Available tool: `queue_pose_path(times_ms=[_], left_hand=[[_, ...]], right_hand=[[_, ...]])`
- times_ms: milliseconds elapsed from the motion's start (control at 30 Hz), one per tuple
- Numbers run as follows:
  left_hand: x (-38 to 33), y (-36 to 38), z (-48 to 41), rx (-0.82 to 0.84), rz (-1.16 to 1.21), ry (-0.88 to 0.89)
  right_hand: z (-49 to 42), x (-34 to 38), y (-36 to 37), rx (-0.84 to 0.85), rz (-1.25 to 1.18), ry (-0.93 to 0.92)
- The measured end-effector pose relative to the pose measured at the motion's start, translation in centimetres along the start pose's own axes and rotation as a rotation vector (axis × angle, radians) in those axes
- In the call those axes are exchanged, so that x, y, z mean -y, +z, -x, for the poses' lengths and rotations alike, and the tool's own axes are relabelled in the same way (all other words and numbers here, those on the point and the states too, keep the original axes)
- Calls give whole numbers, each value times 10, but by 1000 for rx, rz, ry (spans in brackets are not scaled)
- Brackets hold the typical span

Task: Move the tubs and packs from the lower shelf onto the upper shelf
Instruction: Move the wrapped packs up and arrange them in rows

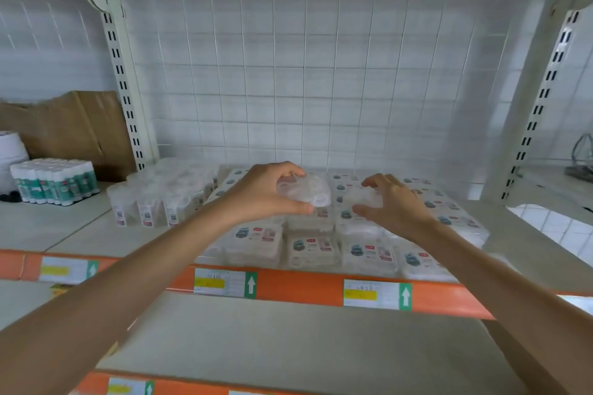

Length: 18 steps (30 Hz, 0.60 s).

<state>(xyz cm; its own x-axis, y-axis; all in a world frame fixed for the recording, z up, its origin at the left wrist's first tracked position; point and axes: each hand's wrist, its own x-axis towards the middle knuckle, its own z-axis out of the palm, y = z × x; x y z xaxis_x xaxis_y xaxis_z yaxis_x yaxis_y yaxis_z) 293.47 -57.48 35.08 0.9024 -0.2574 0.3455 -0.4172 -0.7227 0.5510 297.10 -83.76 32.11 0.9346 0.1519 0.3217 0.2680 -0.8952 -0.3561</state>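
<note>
My left hand (268, 192) grips a clear plastic pack (308, 191) and holds it just above the stacked white packs (313, 247) on the upper shelf (96, 234). My right hand (391, 202) hovers beside it, fingers curled around the edge of another clear pack (369, 199) lying on the stack; the image is blurred there. Left of the stack stand several clear round tubs (160, 199) in rows. The lower shelf (288, 340) shows a bare beige surface between my forearms.
An orange rail (305, 289) with price labels fronts the upper shelf. A white wire grid (305, 74) backs it. In the left bay sit a block of teal-and-white sticks (54, 181), a white roll and flattened cardboard (73, 128). Slotted uprights (125, 90) flank the bay.
</note>
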Motion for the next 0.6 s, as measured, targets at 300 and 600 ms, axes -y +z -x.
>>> queue_pose_path(times_ms=[300,600], left_hand=[[2,-2,-4,32,-26,19],[6,-1,4,27,-59,107]], right_hand=[[6,25,-12,-226,-268,-50],[20,78,-1,87,-641,67]])
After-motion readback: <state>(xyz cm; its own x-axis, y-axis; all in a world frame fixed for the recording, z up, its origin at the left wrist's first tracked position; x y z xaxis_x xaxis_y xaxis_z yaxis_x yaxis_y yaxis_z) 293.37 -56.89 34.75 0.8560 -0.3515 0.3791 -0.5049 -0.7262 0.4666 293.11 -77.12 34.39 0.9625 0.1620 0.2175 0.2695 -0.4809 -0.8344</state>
